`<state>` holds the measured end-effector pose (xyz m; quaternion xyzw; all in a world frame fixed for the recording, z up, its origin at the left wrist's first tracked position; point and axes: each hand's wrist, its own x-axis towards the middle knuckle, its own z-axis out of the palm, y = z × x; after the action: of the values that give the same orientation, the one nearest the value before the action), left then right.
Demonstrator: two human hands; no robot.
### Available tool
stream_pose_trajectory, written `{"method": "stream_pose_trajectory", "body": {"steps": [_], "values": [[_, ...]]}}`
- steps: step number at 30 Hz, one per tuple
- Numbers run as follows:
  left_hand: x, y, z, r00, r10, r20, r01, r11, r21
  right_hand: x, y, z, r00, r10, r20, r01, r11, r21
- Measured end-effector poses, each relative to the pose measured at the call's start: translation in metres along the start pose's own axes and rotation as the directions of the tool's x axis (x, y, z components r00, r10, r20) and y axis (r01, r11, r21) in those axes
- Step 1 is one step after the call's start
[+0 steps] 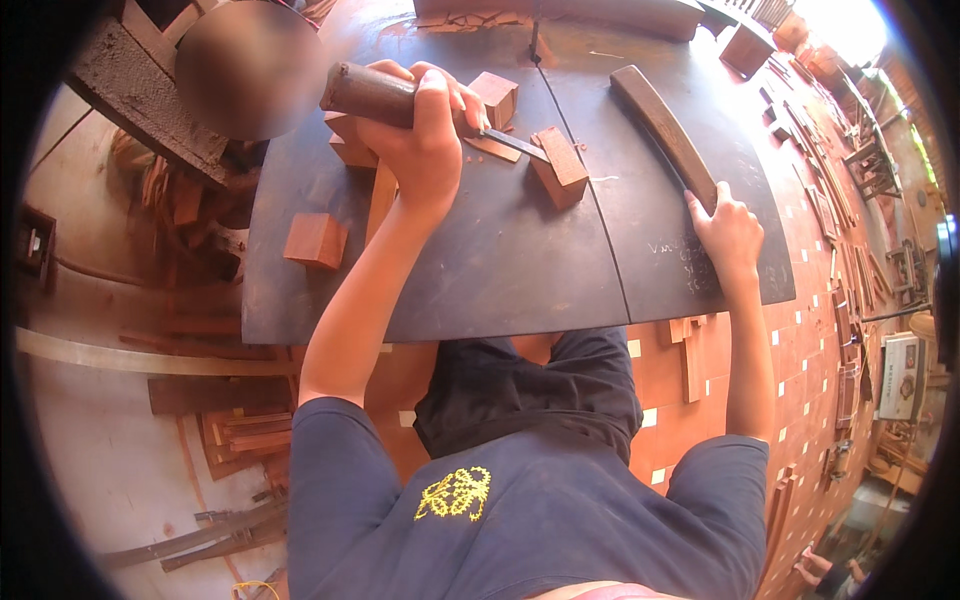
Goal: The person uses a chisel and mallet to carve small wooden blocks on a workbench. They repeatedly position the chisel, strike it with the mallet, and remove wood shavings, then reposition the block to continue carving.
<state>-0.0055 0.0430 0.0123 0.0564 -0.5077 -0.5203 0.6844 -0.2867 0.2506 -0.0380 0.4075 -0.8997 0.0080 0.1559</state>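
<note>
My left hand (425, 130) is closed round the thick brown handle of a chisel (515, 144). The chisel's metal blade slants down to the right, its tip at a small reddish wooden block (560, 168) on the dark tabletop. At the right of the table my right hand (730, 230) grips the near end of a long, flat wooden club (662, 125). The club points away from me, over the tabletop. Small shavings lie by the block. Behind my left hand another wooden block (494, 98) shows, and a further block (316, 240) sits nearer the left edge.
The dark table (480, 285) has a seam running across its top. A long timber piece (560, 15) lies at its far edge. A blurred round brown shape (248, 68) is at upper left. Wood offcuts (690, 355) lie on the tiled floor at right.
</note>
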Motion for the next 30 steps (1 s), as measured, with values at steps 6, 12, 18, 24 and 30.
{"method": "stream_pose_trajectory", "body": {"steps": [6, 12, 18, 24, 30], "values": [[-0.001, 0.005, 0.005, 0.999, -0.024, -0.031, 0.022, 0.997, -0.069, 0.001, 0.0, -0.002, 0.993, -0.108, -0.037, 0.1, 0.98, -0.172], [0.006, 0.0, 0.015, 1.0, 0.022, 0.019, -0.021, 1.0, -0.023, -0.004, -0.051, -0.032, 0.942, -0.283, -0.181, 0.334, 0.851, 0.407], [0.006, 0.003, 0.018, 0.999, -0.013, -0.044, 0.012, 1.0, -0.011, -0.004, -0.123, -0.039, 0.752, -0.62, -0.223, 0.644, 0.623, 0.443], [0.014, 0.001, -0.007, 0.991, -0.121, -0.053, 0.111, 0.982, -0.154, -0.006, -0.137, -0.021, 0.664, -0.631, -0.402, 0.748, 0.569, 0.342], [0.012, -0.001, -0.016, 0.991, -0.136, -0.018, 0.135, 0.989, -0.063, -0.009, -0.143, -0.026, 0.702, -0.599, -0.386, 0.712, 0.603, 0.359]]}}
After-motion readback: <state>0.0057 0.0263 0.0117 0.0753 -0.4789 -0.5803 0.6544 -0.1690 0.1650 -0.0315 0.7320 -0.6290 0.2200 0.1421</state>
